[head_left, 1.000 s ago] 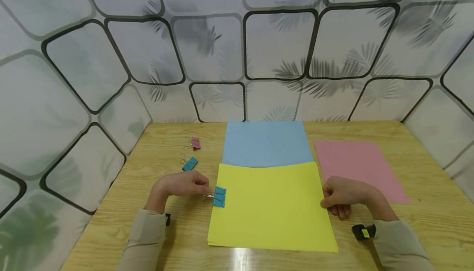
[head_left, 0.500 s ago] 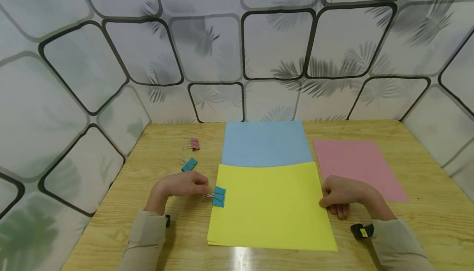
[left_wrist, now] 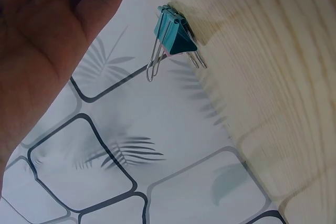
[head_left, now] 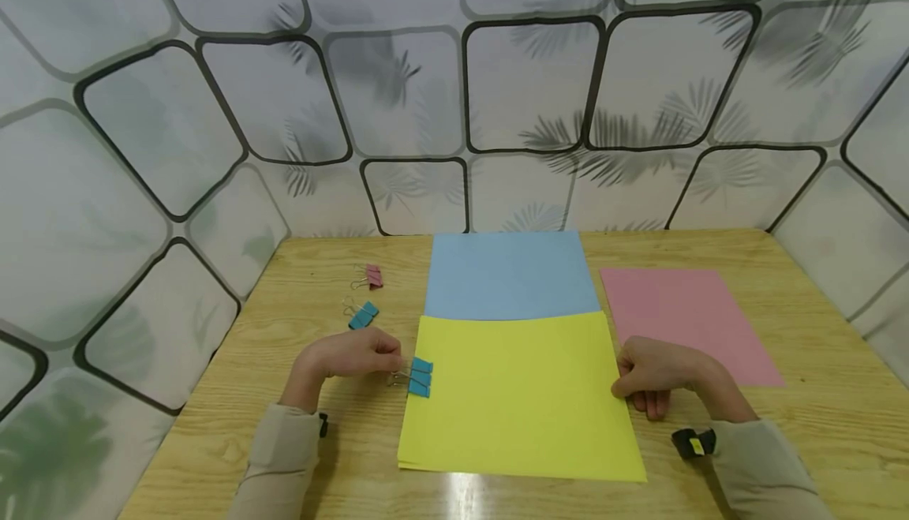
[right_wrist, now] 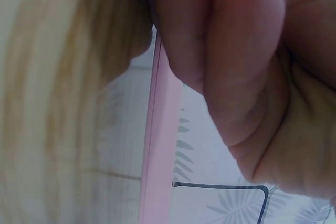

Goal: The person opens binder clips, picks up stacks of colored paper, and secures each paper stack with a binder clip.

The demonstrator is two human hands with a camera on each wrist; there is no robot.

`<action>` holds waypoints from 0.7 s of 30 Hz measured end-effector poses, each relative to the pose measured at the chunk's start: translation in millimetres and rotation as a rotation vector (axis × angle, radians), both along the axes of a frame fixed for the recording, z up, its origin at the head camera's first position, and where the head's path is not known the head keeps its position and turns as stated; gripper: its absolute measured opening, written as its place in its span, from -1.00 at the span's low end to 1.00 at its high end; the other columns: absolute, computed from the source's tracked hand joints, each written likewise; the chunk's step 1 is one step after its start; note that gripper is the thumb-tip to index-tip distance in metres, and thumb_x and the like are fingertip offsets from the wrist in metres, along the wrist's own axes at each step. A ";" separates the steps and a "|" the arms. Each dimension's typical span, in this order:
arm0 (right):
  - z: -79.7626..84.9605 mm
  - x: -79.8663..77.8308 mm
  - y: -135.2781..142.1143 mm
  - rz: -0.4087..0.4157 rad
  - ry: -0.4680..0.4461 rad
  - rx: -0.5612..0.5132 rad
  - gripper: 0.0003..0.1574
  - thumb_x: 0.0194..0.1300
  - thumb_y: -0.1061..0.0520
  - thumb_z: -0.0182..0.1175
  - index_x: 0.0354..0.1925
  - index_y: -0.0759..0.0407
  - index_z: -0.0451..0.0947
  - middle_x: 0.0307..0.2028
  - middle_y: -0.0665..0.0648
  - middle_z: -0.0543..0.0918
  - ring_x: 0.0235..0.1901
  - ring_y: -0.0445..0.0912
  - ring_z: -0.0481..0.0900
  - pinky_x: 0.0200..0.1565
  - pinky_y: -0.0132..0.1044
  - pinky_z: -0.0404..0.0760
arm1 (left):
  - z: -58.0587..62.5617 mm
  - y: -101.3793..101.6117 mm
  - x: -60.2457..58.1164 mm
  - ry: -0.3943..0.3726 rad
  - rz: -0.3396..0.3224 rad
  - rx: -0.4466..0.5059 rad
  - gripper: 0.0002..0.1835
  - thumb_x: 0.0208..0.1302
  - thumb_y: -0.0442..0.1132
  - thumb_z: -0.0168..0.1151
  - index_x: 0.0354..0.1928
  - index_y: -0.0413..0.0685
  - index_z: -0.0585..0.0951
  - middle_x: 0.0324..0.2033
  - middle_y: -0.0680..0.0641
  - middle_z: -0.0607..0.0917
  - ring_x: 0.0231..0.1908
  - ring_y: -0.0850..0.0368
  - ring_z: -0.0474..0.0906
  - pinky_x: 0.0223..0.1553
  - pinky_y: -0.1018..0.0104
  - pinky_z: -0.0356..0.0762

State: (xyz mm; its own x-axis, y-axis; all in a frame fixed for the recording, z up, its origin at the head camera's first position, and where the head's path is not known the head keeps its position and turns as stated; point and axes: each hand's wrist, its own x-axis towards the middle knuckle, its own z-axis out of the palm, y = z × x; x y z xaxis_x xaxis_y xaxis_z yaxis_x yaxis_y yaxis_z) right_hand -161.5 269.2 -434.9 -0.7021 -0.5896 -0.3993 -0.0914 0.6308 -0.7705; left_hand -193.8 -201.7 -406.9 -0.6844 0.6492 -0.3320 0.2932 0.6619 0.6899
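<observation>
A stack of yellow paper sheets (head_left: 521,409) lies in the middle of the table, a blue binder clip (head_left: 420,378) biting its left edge. My left hand (head_left: 353,353) pinches at this clip's wire handles; its fingertips are cut off at the top of the left wrist view. On the right edge of the yellow paper, my right hand (head_left: 660,370) pinches the sheets between thumb and curled fingers. Beyond the left hand lie a second blue binder clip (head_left: 364,315) and a pink binder clip (head_left: 372,277).
Blue paper (head_left: 511,275) lies behind the yellow stack, its near edge meeting or passing under it. Pink paper (head_left: 696,327) lies to the right, partly behind my right hand. A patterned wall covering (head_left: 525,94) encloses the wooden table (head_left: 234,425) at back and sides.
Both hands, the clip and the papers stay almost in place over the last second. The whole head view has shifted very slightly.
</observation>
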 end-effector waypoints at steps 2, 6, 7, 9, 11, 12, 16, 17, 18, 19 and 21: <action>0.2 0.3 0.0 -0.001 -0.002 -0.003 -0.62 0.30 0.21 0.22 -0.66 0.30 0.58 -0.75 0.14 0.61 -0.73 0.11 0.65 -0.65 -0.09 0.64 | -0.3 0.2 -0.1 0.002 0.001 0.001 -0.64 0.51 -0.20 0.07 -0.46 -0.30 0.50 -0.63 0.09 0.31 -0.62 0.19 0.14 -0.54 0.33 0.14; 1.0 1.2 0.2 0.000 0.000 -0.002 -0.57 0.30 0.19 0.24 -0.68 0.33 0.57 -0.75 0.16 0.60 -0.73 0.12 0.65 -0.64 -0.08 0.65 | -1.2 0.7 -0.5 0.005 0.003 0.003 -0.63 0.51 -0.20 0.07 -0.48 -0.29 0.49 -0.64 0.09 0.30 -0.63 0.19 0.14 -0.54 0.34 0.14; 1.4 1.4 0.1 -0.003 -0.002 0.000 -0.57 0.30 0.18 0.25 -0.68 0.33 0.57 -0.75 0.16 0.60 -0.73 0.12 0.65 -0.64 -0.08 0.65 | -1.5 0.6 -0.6 0.005 0.003 0.004 -0.62 0.51 -0.19 0.07 -0.48 -0.29 0.49 -0.64 0.09 0.30 -0.63 0.19 0.14 -0.54 0.34 0.13; 2.3 1.8 -0.1 -0.009 -0.009 0.001 -0.56 0.30 0.17 0.25 -0.68 0.34 0.56 -0.75 0.16 0.60 -0.72 0.12 0.65 -0.64 -0.08 0.65 | -2.1 0.4 -0.9 0.007 0.002 0.003 -0.62 0.51 -0.18 0.07 -0.49 -0.29 0.48 -0.64 0.09 0.30 -0.63 0.19 0.13 -0.54 0.34 0.13; 3.0 2.0 0.0 -0.014 -0.013 0.003 -0.56 0.30 0.16 0.26 -0.68 0.34 0.56 -0.75 0.16 0.60 -0.72 0.12 0.65 -0.63 -0.07 0.65 | -2.6 0.2 -1.4 0.014 -0.002 0.002 -0.61 0.51 -0.17 0.08 -0.49 -0.28 0.48 -0.64 0.10 0.30 -0.63 0.19 0.14 -0.54 0.34 0.14; 3.2 2.1 0.0 -0.017 -0.013 0.006 -0.56 0.30 0.16 0.26 -0.67 0.34 0.56 -0.75 0.16 0.60 -0.72 0.12 0.65 -0.63 -0.07 0.65 | -2.8 0.2 -1.7 0.016 -0.003 0.002 -0.61 0.51 -0.16 0.08 -0.49 -0.28 0.48 -0.64 0.10 0.30 -0.63 0.19 0.14 -0.54 0.34 0.14; 3.1 1.6 0.6 -0.018 -0.005 0.010 -0.57 0.31 0.17 0.25 -0.67 0.33 0.56 -0.75 0.15 0.60 -0.72 0.12 0.65 -0.64 -0.07 0.65 | -3.6 0.4 -2.8 0.025 -0.011 0.003 -0.60 0.51 -0.15 0.09 -0.50 -0.26 0.47 -0.64 0.10 0.29 -0.63 0.20 0.14 -0.53 0.34 0.15; 2.9 1.5 0.7 -0.018 -0.005 0.009 -0.57 0.32 0.17 0.24 -0.67 0.33 0.55 -0.75 0.14 0.60 -0.72 0.11 0.65 -0.63 -0.06 0.65 | -3.9 0.4 -3.0 0.026 -0.013 0.004 -0.60 0.51 -0.15 0.09 -0.50 -0.26 0.47 -0.64 0.10 0.29 -0.63 0.20 0.14 -0.53 0.34 0.15; 2.9 1.4 0.8 -0.017 -0.006 0.006 -0.57 0.32 0.18 0.23 -0.67 0.33 0.55 -0.75 0.14 0.60 -0.73 0.11 0.64 -0.63 -0.06 0.65 | -4.1 0.4 -3.1 0.024 -0.012 0.005 -0.60 0.51 -0.15 0.09 -0.50 -0.26 0.47 -0.64 0.10 0.29 -0.63 0.20 0.14 -0.53 0.34 0.14; 2.9 1.3 0.9 -0.017 -0.007 0.004 -0.57 0.32 0.18 0.23 -0.66 0.34 0.55 -0.75 0.14 0.60 -0.73 0.10 0.64 -0.63 -0.06 0.65 | -4.3 0.4 -3.2 0.025 -0.012 0.005 -0.61 0.51 -0.16 0.09 -0.50 -0.25 0.47 -0.64 0.10 0.29 -0.63 0.20 0.14 -0.53 0.34 0.15; 2.9 1.0 0.8 -0.016 -0.013 -0.003 -0.57 0.34 0.19 0.22 -0.65 0.34 0.55 -0.75 0.14 0.59 -0.73 0.09 0.64 -0.63 -0.06 0.65 | -4.6 0.3 -3.2 0.024 -0.010 0.005 -0.61 0.51 -0.16 0.09 -0.51 -0.24 0.47 -0.64 0.10 0.29 -0.62 0.20 0.14 -0.53 0.34 0.15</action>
